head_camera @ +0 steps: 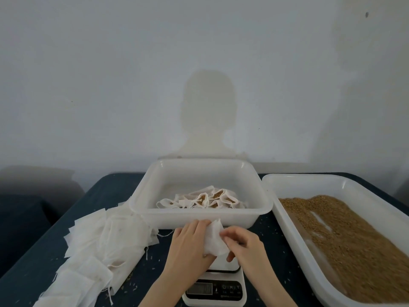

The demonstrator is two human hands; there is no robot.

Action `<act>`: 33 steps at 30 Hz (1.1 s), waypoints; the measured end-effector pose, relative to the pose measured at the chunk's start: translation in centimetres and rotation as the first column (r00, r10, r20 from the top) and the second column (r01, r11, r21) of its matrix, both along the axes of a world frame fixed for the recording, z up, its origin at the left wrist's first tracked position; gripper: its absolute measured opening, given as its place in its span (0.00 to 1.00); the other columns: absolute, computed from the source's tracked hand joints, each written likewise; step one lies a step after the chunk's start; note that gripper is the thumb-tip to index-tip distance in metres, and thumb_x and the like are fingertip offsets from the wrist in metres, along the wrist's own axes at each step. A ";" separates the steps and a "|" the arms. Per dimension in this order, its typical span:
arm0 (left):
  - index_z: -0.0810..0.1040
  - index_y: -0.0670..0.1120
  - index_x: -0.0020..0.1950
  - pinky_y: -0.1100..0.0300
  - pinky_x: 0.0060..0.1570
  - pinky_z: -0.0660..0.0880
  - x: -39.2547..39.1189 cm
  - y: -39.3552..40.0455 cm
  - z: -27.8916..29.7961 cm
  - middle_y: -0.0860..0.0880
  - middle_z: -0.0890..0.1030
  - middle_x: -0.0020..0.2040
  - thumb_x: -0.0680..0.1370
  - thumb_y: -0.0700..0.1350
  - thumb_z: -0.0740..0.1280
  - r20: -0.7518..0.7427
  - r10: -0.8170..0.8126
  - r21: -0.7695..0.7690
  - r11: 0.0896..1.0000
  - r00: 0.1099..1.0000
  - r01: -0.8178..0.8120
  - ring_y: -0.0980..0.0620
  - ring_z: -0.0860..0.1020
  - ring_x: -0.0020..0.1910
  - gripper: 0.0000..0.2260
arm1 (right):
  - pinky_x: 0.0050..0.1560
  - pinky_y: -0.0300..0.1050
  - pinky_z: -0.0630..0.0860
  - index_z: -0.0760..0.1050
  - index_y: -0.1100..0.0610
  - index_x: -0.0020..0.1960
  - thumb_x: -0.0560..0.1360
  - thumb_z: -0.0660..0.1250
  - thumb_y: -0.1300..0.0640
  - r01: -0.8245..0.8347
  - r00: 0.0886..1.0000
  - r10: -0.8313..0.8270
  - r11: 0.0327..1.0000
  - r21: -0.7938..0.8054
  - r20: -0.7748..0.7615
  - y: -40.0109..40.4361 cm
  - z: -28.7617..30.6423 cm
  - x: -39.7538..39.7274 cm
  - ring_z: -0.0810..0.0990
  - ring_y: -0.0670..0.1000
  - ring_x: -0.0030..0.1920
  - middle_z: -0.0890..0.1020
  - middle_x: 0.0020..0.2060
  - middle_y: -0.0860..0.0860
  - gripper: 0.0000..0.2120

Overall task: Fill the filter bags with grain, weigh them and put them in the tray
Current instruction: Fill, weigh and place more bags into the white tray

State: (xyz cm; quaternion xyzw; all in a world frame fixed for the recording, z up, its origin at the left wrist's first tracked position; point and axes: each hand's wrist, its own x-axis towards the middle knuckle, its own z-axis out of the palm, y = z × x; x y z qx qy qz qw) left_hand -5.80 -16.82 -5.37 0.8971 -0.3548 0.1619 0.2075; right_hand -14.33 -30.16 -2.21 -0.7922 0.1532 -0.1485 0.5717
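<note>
An empty filter bag [215, 239] is pinched by left hand [190, 242] and right hand [243, 244] above the scale [215, 289]; opening, then filling, is seemingly required next.

both hands [218, 242] on a filter bag [214, 240]

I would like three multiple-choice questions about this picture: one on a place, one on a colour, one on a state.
1. Where does the loose grain lie?
A. right tray
B. middle tray
C. on the scale

2. What colour is the table?
A. white
B. dark blue
C. red

3. What do both hands do?
A. rest flat
B. hold a filter bag
C. scoop grain

Answers: 1 A, grain fills the right tray. 2 B, dark blue shows between things. 3 B, left hand and right hand hold a filter bag above the scale.
</note>
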 end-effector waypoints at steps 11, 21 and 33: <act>0.78 0.52 0.51 0.63 0.40 0.73 -0.1 -0.2 0.3 0.58 0.77 0.42 0.57 0.62 0.76 0.253 -0.049 -0.025 0.998 0.966 0.057 0.59 0.77 0.38 0.27 | 0.30 0.34 0.70 0.79 0.50 0.55 0.76 0.62 0.67 -0.158 0.965 0.197 0.963 0.218 -0.172 -0.6 0.8 0.3 0.78 0.40 0.31 0.82 0.37 0.45 0.15; 0.75 0.55 0.56 0.63 0.52 0.67 -0.4 -0.5 1.4 0.59 0.75 0.48 0.64 0.64 0.68 0.102 -0.103 0.106 0.990 0.989 0.093 0.58 0.76 0.48 0.24 | 0.38 0.33 0.73 0.85 0.47 0.46 0.71 0.70 0.57 -0.283 0.943 0.262 0.956 -0.081 -0.204 -1.8 1.7 -0.1 0.78 0.39 0.36 0.84 0.37 0.45 0.08; 0.67 0.58 0.55 0.65 0.51 0.63 1.3 -1.3 1.9 0.62 0.74 0.43 0.70 0.67 0.56 -0.100 -0.229 0.134 0.961 0.968 0.241 0.60 0.73 0.45 0.19 | 0.39 0.33 0.69 0.83 0.44 0.45 0.72 0.68 0.41 -0.302 0.942 0.224 0.890 -0.342 -0.250 -3.8 3.4 0.4 0.76 0.37 0.35 0.80 0.31 0.36 0.09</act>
